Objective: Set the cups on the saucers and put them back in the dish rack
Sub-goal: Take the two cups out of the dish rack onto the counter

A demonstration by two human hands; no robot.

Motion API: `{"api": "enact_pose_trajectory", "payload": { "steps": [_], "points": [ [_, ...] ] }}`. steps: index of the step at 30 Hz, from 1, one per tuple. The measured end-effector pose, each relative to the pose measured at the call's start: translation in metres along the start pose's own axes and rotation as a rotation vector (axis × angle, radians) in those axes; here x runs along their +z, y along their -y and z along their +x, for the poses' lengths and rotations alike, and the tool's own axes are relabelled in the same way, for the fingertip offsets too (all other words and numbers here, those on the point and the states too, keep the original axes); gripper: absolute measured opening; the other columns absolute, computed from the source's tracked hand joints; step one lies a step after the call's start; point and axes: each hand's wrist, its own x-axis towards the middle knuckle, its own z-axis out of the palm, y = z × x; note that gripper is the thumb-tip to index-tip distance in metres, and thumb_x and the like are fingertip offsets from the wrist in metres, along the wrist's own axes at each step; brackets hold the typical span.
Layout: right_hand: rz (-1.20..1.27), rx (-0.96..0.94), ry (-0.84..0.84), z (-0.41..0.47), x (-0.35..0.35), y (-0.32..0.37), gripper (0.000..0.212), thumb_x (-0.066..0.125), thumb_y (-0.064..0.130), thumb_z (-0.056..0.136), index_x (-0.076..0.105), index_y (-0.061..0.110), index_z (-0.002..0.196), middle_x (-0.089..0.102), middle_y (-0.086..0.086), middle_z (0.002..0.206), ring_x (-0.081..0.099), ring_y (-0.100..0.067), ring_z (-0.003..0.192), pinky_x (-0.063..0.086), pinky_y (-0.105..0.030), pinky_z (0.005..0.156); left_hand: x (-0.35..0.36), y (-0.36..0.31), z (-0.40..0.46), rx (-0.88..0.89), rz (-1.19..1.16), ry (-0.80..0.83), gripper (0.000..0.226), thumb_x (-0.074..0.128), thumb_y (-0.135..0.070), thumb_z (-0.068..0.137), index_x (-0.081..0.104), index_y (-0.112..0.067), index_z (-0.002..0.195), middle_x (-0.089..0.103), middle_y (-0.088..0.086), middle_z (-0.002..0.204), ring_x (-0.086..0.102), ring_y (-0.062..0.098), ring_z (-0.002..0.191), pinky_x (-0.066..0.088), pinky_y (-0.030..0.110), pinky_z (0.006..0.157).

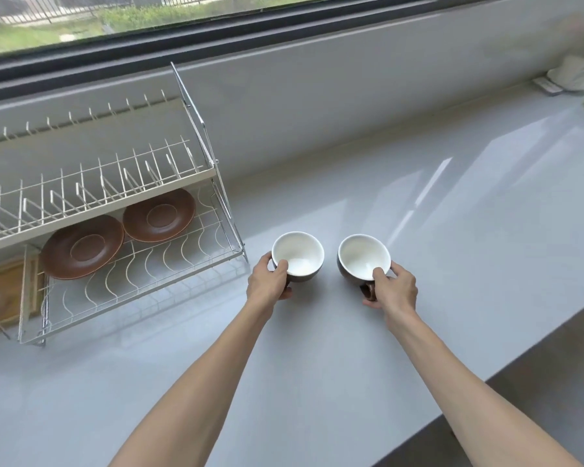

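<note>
Under the dish rack's (115, 203) upper tier, two brown saucers (81, 246) lie on its wire shelf. Just right of the rack, the left hand (267, 281) pinches the left cup (298, 256) at its rim, thumb inside. Further right of the rack, the right hand (393, 288) holds the right cup (364, 259) likewise, its handle beneath the palm. Both arms reach forward, extended. Such rim pinches could slip, or a cup could knock the low tier overhead.
</note>
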Motion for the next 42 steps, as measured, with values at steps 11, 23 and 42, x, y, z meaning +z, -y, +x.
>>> {"api": "enact_pose_trajectory", "payload": {
  "steps": [11, 23, 42],
  "points": [
    [0.029, 0.033, -0.033, 0.011, -0.001, -0.008, 0.044, 0.052, 0.011, 0.089, 0.058, 0.021, 0.132, 0.069, -0.01, 0.11, 0.067, -0.012, 0.07, 0.062, -0.042, 0.062, 0.019, 0.001, -0.001, -0.012, -0.009, 0.014, 0.048, 0.048, -0.023, 0.09, 0.052, -0.032, 0.138, 0.072, 0.013, 0.111, 0.07, 0.03, 0.063, 0.061, 0.045, 0.09],
    [0.012, 0.011, -0.025, 0.01, 0.0, -0.012, 0.048, 0.049, 0.011, 0.091, 0.052, 0.024, 0.137, 0.066, -0.007, 0.113, 0.063, -0.005, 0.075, 0.059, -0.033, 0.06, 0.017, 0.001, -0.007, -0.005, 0.061, 0.043, 0.054, 0.05, -0.028, 0.09, 0.046, -0.033, 0.144, 0.067, 0.009, 0.122, 0.071, 0.024, 0.082, 0.062, 0.047, 0.087],
    [-0.375, -0.108, 0.03, -0.032, -0.004, -0.015, 0.031, 0.052, 0.031, 0.088, 0.049, 0.019, 0.117, 0.06, 0.001, 0.11, 0.058, -0.029, 0.104, 0.051, -0.043, 0.09, -0.056, 0.0, -0.033, 0.021, 0.341, 0.177, 0.042, 0.049, -0.031, 0.098, 0.054, -0.022, 0.138, 0.063, 0.008, 0.113, 0.063, 0.027, 0.091, 0.056, 0.038, 0.082]
  ]
}}
